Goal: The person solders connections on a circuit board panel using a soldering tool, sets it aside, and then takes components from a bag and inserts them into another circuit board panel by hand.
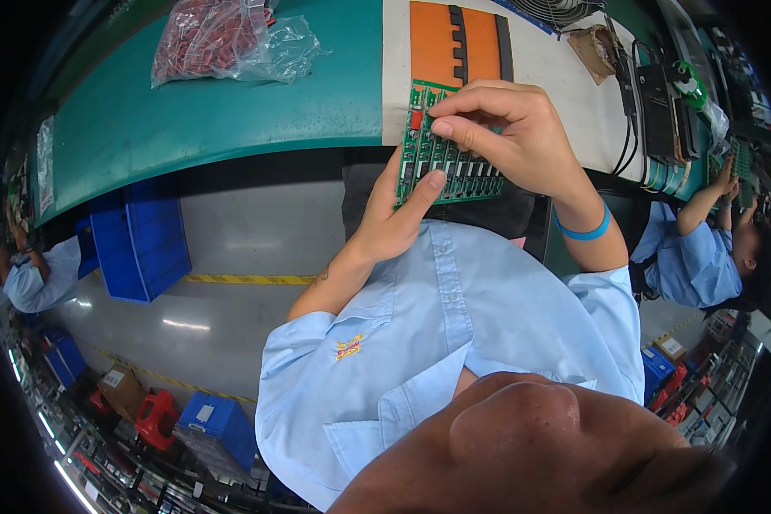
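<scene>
My left hand [394, 206] grips a green circuit board [467, 190] by its left side, the thumb lying over the front edge. Rows of small black and silver parts cover the board, and a red block-shaped part [416, 120] sits near its far left corner. Over the board's far side, my right hand [518, 133] is closed in a pinch, index finger and thumb coming together just right of the red part. Whatever lies between those fingertips is too small or hidden to make out. A blue band [584, 224] circles my right wrist.
On the green-topped bench [317, 111] lies a clear plastic bag [214, 43] of red parts. Beyond the board is an orange panel [433, 38] with dark strips. A fan [552, 8], brown cardboard piece [593, 53] and black box [660, 111] with cables stand right. Co-workers sit either side.
</scene>
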### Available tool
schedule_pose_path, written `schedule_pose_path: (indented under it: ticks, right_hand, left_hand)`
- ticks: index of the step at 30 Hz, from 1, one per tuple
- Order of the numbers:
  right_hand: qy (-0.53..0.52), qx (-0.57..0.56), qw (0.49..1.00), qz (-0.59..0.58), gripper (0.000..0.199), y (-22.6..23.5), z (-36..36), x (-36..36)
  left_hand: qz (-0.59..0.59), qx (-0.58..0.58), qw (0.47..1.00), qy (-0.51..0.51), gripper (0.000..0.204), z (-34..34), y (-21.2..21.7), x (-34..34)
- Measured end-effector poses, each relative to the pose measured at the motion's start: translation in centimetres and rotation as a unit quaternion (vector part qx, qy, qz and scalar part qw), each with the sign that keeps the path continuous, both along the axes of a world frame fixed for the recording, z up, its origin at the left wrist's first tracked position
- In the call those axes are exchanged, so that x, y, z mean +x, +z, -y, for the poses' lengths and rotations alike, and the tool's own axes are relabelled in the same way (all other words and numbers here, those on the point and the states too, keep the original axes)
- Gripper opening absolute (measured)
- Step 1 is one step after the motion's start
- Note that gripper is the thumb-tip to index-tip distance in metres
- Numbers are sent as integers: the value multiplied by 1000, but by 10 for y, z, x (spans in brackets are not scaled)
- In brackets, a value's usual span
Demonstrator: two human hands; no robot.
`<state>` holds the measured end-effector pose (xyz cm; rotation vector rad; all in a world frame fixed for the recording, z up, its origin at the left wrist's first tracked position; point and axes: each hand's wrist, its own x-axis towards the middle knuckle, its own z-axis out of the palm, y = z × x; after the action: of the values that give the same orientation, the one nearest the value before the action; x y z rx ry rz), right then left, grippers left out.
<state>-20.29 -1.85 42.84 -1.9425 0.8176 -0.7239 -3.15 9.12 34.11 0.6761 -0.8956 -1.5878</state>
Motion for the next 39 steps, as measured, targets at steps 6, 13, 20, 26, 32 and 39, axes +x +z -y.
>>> schedule_pose_path:
  ticks: [6, 13, 20, 26, 32, 39]
  right_hand:
    - [-49, -68, 995, -51, 15, 4, 4, 0]
    - [-132, -69, 989, 0, 51, -20, 8, -45]
    - [-58, -152, 985, -64, 99, -17, -26, -62]
    - [-31, -210, 961, -175, 112, -18, -33, -60]
    - [-47, -228, 967, -103, 115, -30, -21, -62]
    - [-63, -243, 967, -47, 109, -35, -8, -56]
  left_hand:
    - [-41, 23, 999, -6, 44, -4, -6, 0]
    - [-190, 87, 977, -37, 45, -3, -12, 10]
    - [-184, 92, 978, -21, 46, 7, -9, 5]
    - [-143, 63, 988, -6, 47, 14, -4, -6]
    - [-162, 56, 985, 0, 46, 23, 10, -2]
    - [-222, 17, 973, -57, 48, 37, 8, 16]
